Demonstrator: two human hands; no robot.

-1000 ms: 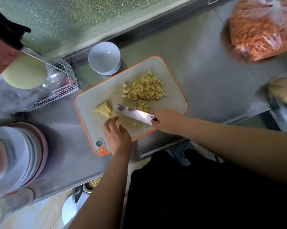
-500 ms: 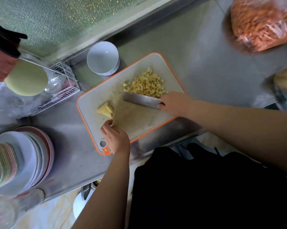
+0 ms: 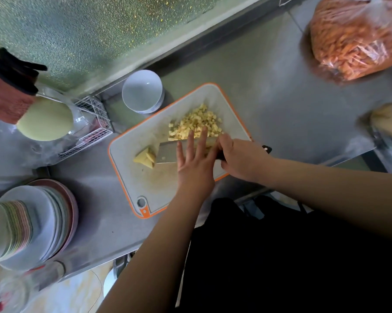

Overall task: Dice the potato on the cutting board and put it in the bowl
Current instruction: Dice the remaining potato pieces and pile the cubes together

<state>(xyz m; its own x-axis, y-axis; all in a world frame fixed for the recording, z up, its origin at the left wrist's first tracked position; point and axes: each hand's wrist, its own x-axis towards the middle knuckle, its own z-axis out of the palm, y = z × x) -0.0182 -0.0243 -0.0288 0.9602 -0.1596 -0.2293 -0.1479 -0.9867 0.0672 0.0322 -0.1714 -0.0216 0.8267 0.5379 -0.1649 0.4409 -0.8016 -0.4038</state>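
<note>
- The right hand point(image 3: 242, 158) is wrapped round the handle of the knife point(image 3: 168, 152), the broad blade laid nearly flat on the cutting board point(image 3: 131, 145), likely so it can serve as a scoop.
- The left hand point(image 3: 196, 159) lies over the blade with fingers straight and spread, fingertips touching the diced potato point(image 3: 196, 123), apparently to sweep cubes onto the steel.
- The dice sit heaped at the board's far end; a few uncut potato wedges point(image 3: 145, 158) lie just beside the blade's tip.
- The white bowl point(image 3: 142, 91) stands near the board's far corner, holding nothing visible.
- A stack of plates point(image 3: 43, 218) sits on the counter to the left.
</note>
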